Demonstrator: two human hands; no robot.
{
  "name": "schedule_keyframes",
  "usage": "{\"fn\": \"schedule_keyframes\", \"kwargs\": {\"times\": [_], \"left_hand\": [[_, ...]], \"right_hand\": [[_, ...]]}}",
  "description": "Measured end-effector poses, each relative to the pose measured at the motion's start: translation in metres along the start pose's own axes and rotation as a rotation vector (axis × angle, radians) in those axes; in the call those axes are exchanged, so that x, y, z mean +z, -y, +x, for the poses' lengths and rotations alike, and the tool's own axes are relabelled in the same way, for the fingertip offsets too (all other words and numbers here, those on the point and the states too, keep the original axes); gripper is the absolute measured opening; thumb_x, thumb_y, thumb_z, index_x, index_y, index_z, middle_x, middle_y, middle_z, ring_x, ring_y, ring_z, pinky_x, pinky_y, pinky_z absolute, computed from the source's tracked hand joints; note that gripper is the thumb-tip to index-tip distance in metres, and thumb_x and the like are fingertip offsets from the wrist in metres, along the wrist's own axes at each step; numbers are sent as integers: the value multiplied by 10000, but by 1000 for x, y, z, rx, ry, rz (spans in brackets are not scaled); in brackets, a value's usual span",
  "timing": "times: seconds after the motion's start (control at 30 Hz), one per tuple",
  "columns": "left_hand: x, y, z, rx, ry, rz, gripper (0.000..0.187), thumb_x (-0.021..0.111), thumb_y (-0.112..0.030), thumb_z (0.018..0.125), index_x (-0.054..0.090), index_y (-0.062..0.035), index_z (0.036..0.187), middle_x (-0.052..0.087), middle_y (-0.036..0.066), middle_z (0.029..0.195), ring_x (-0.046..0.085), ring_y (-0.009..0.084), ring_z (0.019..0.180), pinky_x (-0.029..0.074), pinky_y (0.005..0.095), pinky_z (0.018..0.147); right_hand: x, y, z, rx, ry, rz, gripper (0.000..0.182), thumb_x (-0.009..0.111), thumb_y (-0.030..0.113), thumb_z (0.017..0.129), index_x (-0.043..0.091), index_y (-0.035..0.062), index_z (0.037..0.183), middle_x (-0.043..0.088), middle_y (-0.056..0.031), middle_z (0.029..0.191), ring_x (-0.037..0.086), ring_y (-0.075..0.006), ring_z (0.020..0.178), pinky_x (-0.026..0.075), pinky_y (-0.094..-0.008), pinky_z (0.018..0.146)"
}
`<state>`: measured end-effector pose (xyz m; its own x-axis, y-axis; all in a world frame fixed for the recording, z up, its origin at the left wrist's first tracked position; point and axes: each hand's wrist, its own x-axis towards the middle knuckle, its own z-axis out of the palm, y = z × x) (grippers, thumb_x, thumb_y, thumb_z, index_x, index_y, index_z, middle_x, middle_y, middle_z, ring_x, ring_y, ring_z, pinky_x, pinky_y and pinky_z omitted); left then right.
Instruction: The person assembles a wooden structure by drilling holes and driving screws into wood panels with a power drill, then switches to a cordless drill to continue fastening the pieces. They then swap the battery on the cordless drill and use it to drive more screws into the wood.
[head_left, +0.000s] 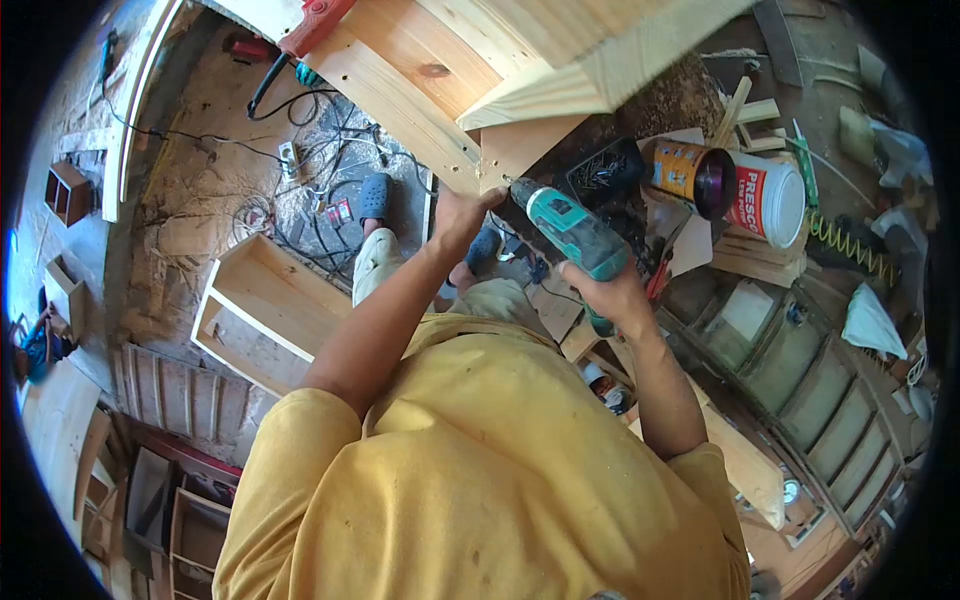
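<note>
My right hand is wrapped round the handle of a teal and black cordless drill. The drill points up and left, its tip at the near corner of a pale wooden workpiece. At that same corner is my left hand, its fingers pressed on the wood's edge close to the drill tip. Small holes and wood shavings show on the board around there. Above the corner, a thick wooden panel juts over the workpiece. Whether a screw sits at the tip is too small to tell.
A red power tool lies on the workpiece's far left. To the right stand a black tray of screws, an orange can and a white-lidded bucket. Cables tangle on the floor beside an open wooden box.
</note>
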<state>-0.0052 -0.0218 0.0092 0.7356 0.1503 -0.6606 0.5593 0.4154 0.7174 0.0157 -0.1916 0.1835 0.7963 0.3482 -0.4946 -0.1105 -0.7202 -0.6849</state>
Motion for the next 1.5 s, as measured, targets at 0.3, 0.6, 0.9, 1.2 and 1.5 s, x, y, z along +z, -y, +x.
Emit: {"fn": "schedule_keyframes", "kwargs": {"times": [0.3,0.6,0.9,1.2,1.5], "left_hand": [[-9,4,8,-52,37,-22,518,767,-154,713,577,10,1165,673,151,1094,637,268,1027,469,337,909],[-10,-3,1,40,-103,179,518,795,-214,696,620,13,1127,684,195,1069,656,311,1012,485,362,892],[-6,15,12,172,1,-62,406,787,-155,708,659,3,1059,712,153,994,679,233,945,504,332,835],[38,54,-122,-222,1126,19,648,736,-404,812,555,32,1256,651,112,1127,590,203,1070,411,313,989],[96,50,-158,-542,790,-878,261,680,-70,849,622,47,1075,682,106,1025,649,216,1029,463,352,1002]], "right_hand": [[-3,8,5,33,36,-131,255,654,139,782,639,32,1012,672,-124,902,642,-269,833,497,-380,763],[-15,-5,11,81,147,-73,231,643,40,797,629,31,1027,644,-30,902,608,-132,816,490,-285,747],[-10,12,16,92,141,104,360,594,-5,799,605,21,1158,643,-34,984,577,-104,762,479,-253,660],[-5,7,13,157,112,214,354,603,16,775,621,28,1129,652,-24,923,562,-92,675,475,-251,586],[-1,3,5,109,59,172,337,587,20,780,625,27,1116,656,-21,905,564,-93,665,473,-248,592]]}}
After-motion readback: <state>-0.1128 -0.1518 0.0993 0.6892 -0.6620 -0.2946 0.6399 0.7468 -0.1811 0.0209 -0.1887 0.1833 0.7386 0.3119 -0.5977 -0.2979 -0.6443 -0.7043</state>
